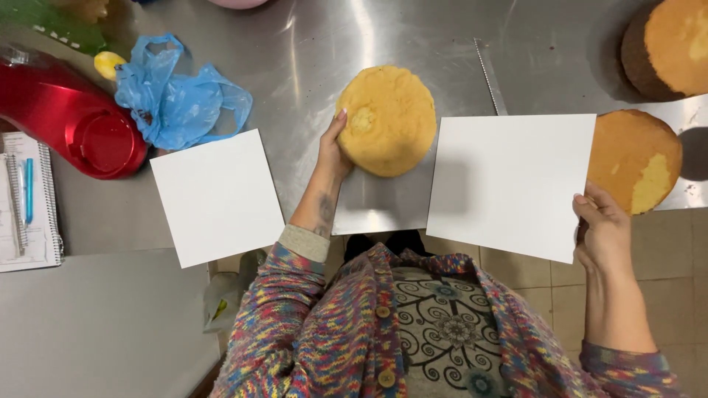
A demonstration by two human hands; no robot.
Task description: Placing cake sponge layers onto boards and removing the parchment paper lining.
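Two hands work at once: the left hand point(333, 151) cups the near-left edge of a round cake point(389, 120) lying on the steel surface point(310, 66), while the right hand point(603, 230) pinches the white card point(509, 184) at its near-right corner.

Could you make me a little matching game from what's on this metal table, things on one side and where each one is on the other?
Things:
1. round sponge cake
2. large white card
3. blue plastic bag
4. red appliance

Places:
A. far left, beside a spiral notebook
B. held at its edge by the right hand
C. touched by the left hand
D. crumpled behind the smaller white card

Pairs: 1-C, 2-B, 3-D, 4-A
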